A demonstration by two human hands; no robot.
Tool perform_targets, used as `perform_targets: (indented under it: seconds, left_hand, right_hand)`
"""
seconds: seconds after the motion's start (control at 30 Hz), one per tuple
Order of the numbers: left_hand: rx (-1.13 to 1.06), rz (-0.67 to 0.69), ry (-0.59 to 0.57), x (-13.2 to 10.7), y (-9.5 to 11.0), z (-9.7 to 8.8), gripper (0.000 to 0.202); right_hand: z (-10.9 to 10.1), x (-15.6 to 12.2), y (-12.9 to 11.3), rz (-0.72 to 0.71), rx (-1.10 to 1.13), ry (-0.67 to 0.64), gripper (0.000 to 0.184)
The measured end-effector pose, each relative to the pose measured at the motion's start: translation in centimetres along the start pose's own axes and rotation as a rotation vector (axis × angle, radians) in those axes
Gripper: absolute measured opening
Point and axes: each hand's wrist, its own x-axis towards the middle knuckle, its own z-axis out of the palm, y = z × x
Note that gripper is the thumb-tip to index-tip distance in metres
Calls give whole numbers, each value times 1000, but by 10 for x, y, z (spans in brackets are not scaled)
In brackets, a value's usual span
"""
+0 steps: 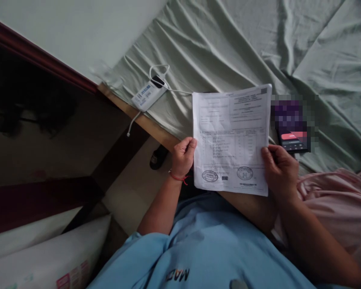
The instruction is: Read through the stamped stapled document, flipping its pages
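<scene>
A printed paper document with a table of text and two oval stamps is held upright before me, its printed side facing me. My left hand, with a red string bracelet at the wrist, pinches its left edge between thumb and fingers. On the opposite edge, my right hand grips the paper with the thumb on the front. The other fingers are partly hidden. Just beyond my right hand lies a phone with a lit screen, partly pixelated.
A green sheet covers the bed, whose wooden edge runs diagonally. A white power bank with a cable lies there. Pink cloth is at right. White sacks stand lower left, and a dark shoe is on the floor.
</scene>
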Motion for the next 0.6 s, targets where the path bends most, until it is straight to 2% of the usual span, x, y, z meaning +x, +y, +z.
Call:
perform_targets:
  seconds: [0.23, 0.6]
  left_hand:
    - [107, 17, 24, -1, -2, 1, 43]
    - [92, 54, 37, -2, -2, 1, 42]
  right_hand:
    - [3, -4, -2, -33, -7, -55, 32]
    - [4, -3, -1, -76, 18, -82, 21]
